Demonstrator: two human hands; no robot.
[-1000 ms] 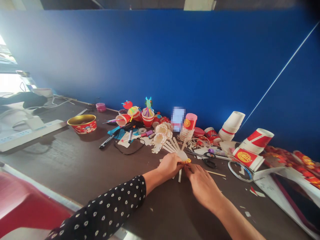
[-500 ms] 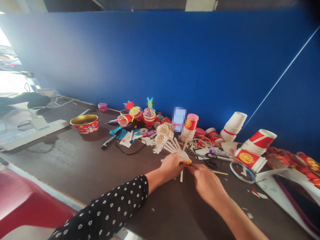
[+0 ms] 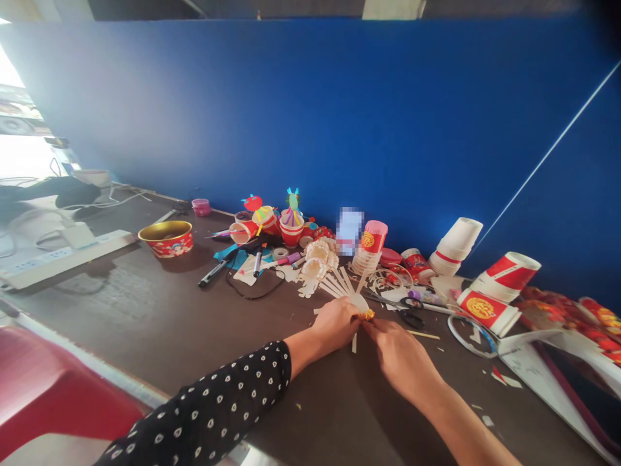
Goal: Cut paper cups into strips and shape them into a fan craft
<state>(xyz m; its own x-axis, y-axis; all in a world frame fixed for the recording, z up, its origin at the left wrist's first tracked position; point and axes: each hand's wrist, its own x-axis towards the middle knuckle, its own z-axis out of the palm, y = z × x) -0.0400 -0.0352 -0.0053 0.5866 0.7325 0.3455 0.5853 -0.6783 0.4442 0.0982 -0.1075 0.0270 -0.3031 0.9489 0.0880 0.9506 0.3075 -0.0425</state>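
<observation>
A paper cup (image 3: 358,301) cut into white strips is between my hands, with its strips fanned out and a bit of red and yellow print showing. My left hand (image 3: 334,323) is closed on its near left side. From the right, my right hand (image 3: 398,353) pinches the cup's printed edge, fingertips close to those of my left hand. The fingers hide part of the cup. One white strip points down toward me below the hands. Beyond the cup lie several ruffled white cut cups (image 3: 317,262), and black-handled scissors (image 3: 411,313) rest to its right.
Stacked paper cups (image 3: 456,246) and red-and-white cups (image 3: 490,304) stand at right, near a white tray with a dark device (image 3: 582,382). Decorated cups (image 3: 292,230), markers (image 3: 212,274) and a red-gold bowl (image 3: 166,239) are left. A blue partition (image 3: 310,116) rises behind.
Both hands keep hold of the cut cup in nearly the same spot. The whole view has shifted very slightly.
</observation>
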